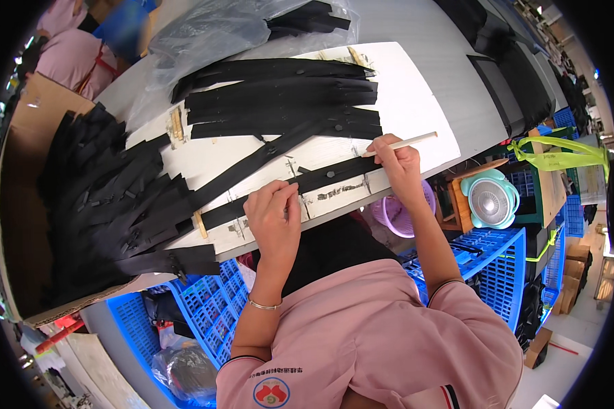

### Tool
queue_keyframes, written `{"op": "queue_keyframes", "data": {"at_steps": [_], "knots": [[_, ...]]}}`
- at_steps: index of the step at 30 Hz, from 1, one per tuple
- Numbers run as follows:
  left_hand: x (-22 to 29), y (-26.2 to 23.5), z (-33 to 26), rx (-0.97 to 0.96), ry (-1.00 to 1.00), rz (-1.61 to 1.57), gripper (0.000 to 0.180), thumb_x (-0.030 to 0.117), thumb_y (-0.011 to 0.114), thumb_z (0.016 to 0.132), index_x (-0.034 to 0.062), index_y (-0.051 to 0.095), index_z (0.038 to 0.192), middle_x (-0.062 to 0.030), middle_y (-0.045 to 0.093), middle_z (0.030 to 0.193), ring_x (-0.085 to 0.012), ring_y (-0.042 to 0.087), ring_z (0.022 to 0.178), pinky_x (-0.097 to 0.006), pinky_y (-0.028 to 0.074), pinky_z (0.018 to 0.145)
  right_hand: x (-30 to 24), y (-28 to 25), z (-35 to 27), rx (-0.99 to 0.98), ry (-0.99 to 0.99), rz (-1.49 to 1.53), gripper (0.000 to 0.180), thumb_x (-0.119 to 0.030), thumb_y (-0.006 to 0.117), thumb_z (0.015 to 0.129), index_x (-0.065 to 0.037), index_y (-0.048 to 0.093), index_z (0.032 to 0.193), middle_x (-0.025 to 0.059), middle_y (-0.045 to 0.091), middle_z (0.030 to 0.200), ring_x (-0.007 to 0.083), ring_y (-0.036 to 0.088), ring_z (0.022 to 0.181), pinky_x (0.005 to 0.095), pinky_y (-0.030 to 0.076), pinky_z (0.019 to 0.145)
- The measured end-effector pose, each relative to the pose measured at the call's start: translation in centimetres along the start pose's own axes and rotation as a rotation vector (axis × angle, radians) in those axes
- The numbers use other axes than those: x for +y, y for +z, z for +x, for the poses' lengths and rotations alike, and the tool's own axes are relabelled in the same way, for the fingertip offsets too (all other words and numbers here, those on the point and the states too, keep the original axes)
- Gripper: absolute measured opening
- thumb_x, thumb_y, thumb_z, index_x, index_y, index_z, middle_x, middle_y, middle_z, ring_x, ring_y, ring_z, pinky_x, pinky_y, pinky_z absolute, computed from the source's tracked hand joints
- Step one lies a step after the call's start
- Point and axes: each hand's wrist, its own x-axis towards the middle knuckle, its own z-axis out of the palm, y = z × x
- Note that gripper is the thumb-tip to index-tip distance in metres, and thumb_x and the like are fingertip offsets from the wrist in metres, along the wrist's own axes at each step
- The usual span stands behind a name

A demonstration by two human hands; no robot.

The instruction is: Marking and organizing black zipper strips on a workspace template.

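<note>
Black fabric strip point(310, 180) lies along the white board's point(419, 92) 6 o'clock edge. Right grip point(391, 151) clamped on white pen point(419, 140), tip toward 8 o'clock, near the strip's 3 o'clock end. Left grip point(280, 198) rests at the strip; I can't tell whether it pinches. I'd press the strip flat, line it up with the board's dark marks point(342, 191), and stroke lightly against creep.
</note>
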Motion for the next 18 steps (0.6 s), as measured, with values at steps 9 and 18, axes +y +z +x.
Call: {"op": "queue_keyframes", "data": {"at_steps": [9,18], "knots": [[4.4,5.1,2.5,-0.091,0.175,-0.13,0.015,0.006,0.08,0.084,0.0053,0.079,0.098,-0.0033,0.071,0.103,-0.0249,0.062,0.102,-0.039,0.044,0.092,0.4,0.2,0.1,-0.078,-0.047,-0.051,0.023,-0.011,0.06,0.105,0.003,0.074,0.093,0.0033,0.07,0.081,0.0065,0.058,0.071,0.0235,0.047,0.065],[4.1,7.0,2.3,-0.108,0.174,-0.109,0.014,0.006,0.078,0.083,0.0037,0.078,0.097,-0.0033,0.068,0.104,-0.0252,0.06,0.102,-0.042,0.044,0.093,0.0,0.3,0.1,-0.101,-0.08,-0.148,0.021,-0.011,0.062,0.102,0.006,0.072,0.095,0.0089,0.075,0.086,0.0131,0.068,0.076,0.0283,0.052,0.069]]}}
